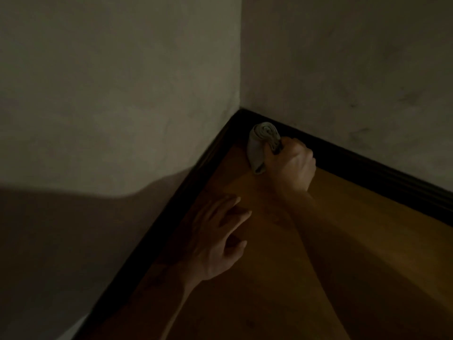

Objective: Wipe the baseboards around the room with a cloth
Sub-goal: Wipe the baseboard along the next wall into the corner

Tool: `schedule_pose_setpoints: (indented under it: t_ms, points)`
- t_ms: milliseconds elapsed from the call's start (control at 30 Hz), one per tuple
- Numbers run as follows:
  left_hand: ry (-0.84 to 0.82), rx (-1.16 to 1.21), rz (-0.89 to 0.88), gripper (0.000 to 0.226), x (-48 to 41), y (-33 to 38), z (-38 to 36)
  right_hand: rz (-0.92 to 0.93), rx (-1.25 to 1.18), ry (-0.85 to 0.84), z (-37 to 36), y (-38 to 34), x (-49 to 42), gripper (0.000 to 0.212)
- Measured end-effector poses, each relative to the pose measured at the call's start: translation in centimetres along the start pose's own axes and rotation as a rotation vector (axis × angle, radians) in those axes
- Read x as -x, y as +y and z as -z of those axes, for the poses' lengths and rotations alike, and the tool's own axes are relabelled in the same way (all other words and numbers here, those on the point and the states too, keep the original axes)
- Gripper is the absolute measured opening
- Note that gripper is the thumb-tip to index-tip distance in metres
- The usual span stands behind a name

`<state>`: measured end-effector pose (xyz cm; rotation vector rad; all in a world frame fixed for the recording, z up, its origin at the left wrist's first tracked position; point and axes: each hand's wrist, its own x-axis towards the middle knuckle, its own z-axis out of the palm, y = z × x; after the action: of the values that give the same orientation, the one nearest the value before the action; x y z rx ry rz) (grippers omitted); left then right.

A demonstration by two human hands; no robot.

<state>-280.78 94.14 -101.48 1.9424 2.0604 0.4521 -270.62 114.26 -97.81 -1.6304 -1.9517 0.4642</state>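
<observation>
Grey cloth (263, 143) rolled in my right hand (291, 165), fingers clamped on it, at floor (392, 241) corner; left hand (218, 239) flat, fingers apart. Should press firmly along baseboard (367, 173).

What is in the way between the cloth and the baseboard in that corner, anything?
Nothing visible. The right hand grips the rolled cloth right by the dark baseboard at the corner, with only bare floor beside it. The left hand rests on the floor nearer the camera, apart from the cloth.

place: home room | cues: plaster walls (122, 69), dark baseboard (367, 173), wooden floor (392, 229)
</observation>
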Motion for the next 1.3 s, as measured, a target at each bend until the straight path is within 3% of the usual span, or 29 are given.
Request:
schedule_pose_setpoints:
  t_ms: [533,800,967,1133,1300]
  points:
    - [-0.052,-0.061,-0.012,0.06,0.0,-0.4,-0.4,-0.088,0.079,-0.08,0.8,-0.8,-0.1,0.031]
    - [-0.15,-0.097,0.033,0.063,-0.2,-0.6,-0.3,-0.267,0.268,-0.158,7.0,3.5,0.4,0.033]
    - [-0.142,-0.091,0.029,0.062,-0.5,-0.3,-0.1,-0.255,0.349,-0.233,9.3,4.3,-0.9,0.03]
    - [-0.116,-0.095,-0.014,0.062,-0.4,-0.3,-0.3,-0.358,0.24,-0.155,7.8,3.7,0.0,0.032]
    - [-0.109,-0.112,-0.024,0.061,-0.5,-0.6,-0.6,-0.266,0.134,-0.121,5.3,2.3,0.1,0.03]
